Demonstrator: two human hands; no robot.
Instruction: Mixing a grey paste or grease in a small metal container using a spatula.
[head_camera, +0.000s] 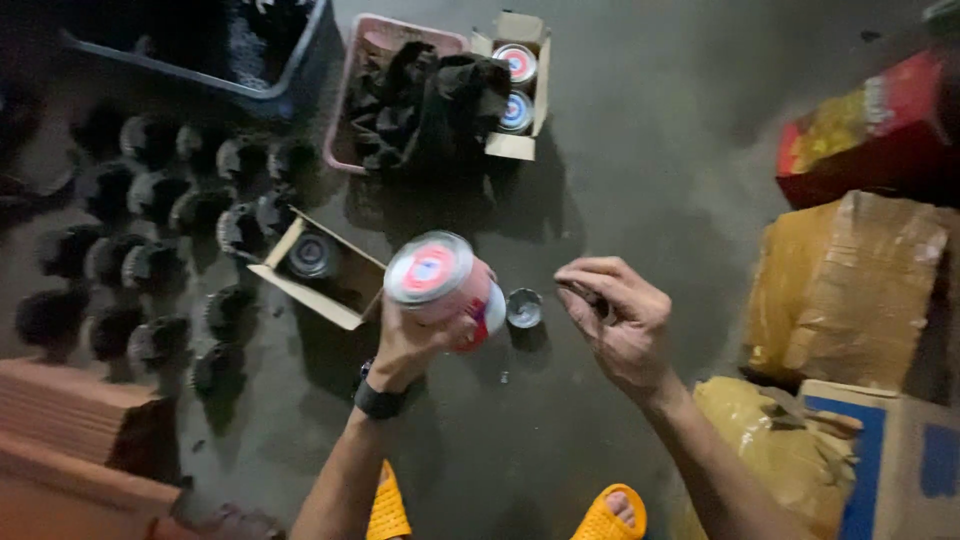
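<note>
In the middle of the frame, above a dark concrete floor (640, 180), the left hand (415, 340) is wrapped around a round tin can with a pink-and-white label and a clear plastic lid (440, 285) — fingers curled about its lower side, the lid tipped toward the camera. A black wristband (380, 402) sits on that wrist. Just right of the can, on the floor, lies a small shiny metal cap (524, 307), apart from both hands. The right hand (615, 320) hovers right of the cap with fingers bent inward and pinched close together; something small and dark seems caught between them, but it is too blurred to tell what.

Left of the can sits a small open cardboard box (318, 270) with one round tin inside. At the upper middle of the frame a second open cardboard carton (515, 85) holds two lidded tins, beside a pink plastic tray (345, 110) heaped with dark lumps. Rows of black ridged cylindrical pieces (160, 230) cover the floor at the left, and a dark blue plastic crate (200, 50) stands at the upper left. At the right edge lie a tape-wrapped brown parcel (850, 285) and a red-and-yellow carton (870, 125). At the bottom edge — two orange rubber sandals (605, 515).
</note>
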